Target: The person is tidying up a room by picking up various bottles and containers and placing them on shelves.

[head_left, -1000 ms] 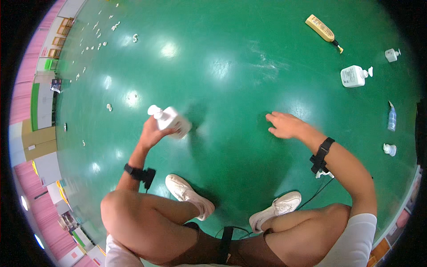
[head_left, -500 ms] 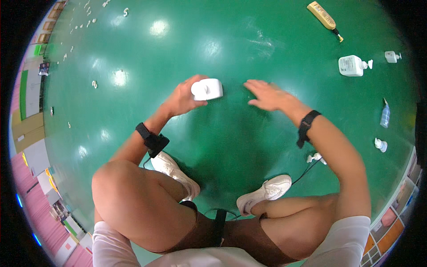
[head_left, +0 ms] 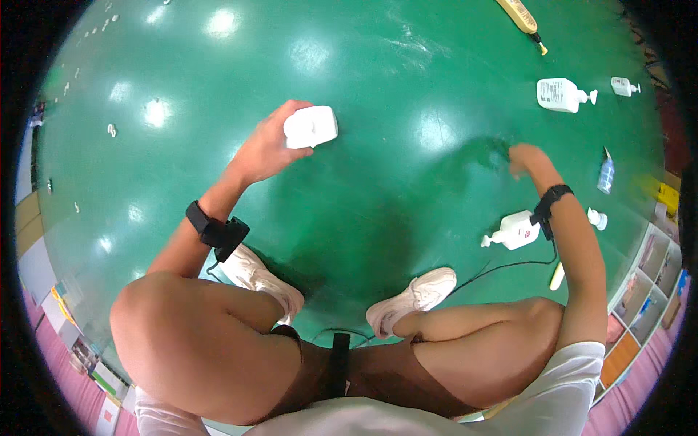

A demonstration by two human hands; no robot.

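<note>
A white pump bottle (head_left: 323, 125) stands out above the green floor, its rounded white top toward me. My left hand (head_left: 274, 142) is closed around its left side. To the right, my right hand (head_left: 528, 158) hangs low over the floor with its fingers bent downward and partly smeared; nothing shows in it. Just below that hand, another white pump bottle (head_left: 518, 230) lies on its side near my right wrist, its nozzle pointing left. Farther off, a larger white pump bottle with a printed label (head_left: 558, 95) lies on the floor.
At the far right lie a small white pump bottle (head_left: 622, 86), a bluish clear bottle (head_left: 606, 176) and a small white-topped bottle (head_left: 597, 219). A yellow bottle (head_left: 519, 14) lies at the top. A black cable (head_left: 502, 267) runs near my right shoe (head_left: 414, 299). Shelves (head_left: 640, 291) stand at right.
My right hand has swung right, away from the held bottle, toward the bottles on the floor. The left hand still grips its bottle. The whole view has shifted, with most things appearing farther left.
</note>
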